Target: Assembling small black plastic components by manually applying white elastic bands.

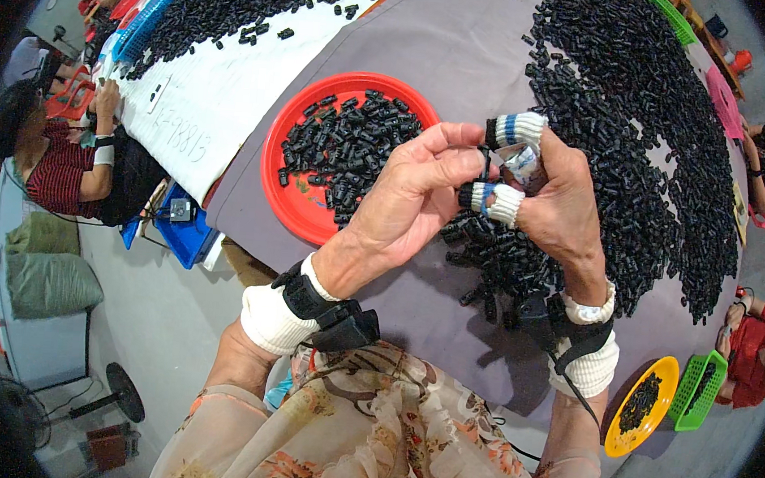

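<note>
Left hand [413, 192] and right hand [551, 203] meet above the grey table [451, 47], fingertips pinched narrow on a small black part [478, 195]. Right fingers wear knit cots [517, 128]. Part mostly hidden; its shape is unclear. Red tray [291, 200] of parts just left; heap [643, 125] right.

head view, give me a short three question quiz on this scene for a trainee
1. True or false: the red tray holds small black parts.
2. Which hand wears white knitted finger sleeves? A) left hand B) right hand
3. What colour is the bowl by the person's right elbow?

Key
1. True: black parts lie piled in it.
2. B: the sleeves sit on the right hand's fingers, and the left hand's fingers are bare.
3. Yellow, with black parts inside, next to a green basket.
</note>
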The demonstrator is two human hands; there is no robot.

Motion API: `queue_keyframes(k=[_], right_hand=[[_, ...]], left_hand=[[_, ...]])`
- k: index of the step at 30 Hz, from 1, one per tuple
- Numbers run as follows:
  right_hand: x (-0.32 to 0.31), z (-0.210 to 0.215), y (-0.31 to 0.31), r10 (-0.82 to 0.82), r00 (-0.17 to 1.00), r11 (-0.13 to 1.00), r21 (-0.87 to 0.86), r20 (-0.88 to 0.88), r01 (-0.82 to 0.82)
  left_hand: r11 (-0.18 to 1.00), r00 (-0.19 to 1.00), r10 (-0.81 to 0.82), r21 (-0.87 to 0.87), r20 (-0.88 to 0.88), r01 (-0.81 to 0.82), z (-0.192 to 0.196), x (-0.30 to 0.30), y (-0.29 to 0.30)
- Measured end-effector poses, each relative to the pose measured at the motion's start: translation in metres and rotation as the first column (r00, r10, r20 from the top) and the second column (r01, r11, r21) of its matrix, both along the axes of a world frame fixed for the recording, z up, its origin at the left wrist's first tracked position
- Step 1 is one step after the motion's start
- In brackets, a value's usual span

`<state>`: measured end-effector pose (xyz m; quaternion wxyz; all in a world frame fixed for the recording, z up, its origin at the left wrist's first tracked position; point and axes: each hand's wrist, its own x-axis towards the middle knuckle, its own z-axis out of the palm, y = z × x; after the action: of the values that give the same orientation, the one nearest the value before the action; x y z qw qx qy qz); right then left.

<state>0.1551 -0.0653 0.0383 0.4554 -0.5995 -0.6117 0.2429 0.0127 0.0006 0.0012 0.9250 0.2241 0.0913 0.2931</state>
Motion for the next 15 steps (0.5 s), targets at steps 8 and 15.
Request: queue_keyframes(k=[8,15], right_hand=[[-0.0023,-0.0037,-0.0008,-0.011,0.999,1.000,0.020,-0.043,0.012],[-0.0050,0.0008,-0.0019,-0.018,0.999,1.000,0.020,-0.045,0.019]], left_hand=[[1.000,1.000,0.000,0.028,-0.024,0.001,0.0030,-0.0007,0.0008],[1.000,1.000,-0.010,0.025,0.015,0.010,0.0021,-0.0007,0.0007]])
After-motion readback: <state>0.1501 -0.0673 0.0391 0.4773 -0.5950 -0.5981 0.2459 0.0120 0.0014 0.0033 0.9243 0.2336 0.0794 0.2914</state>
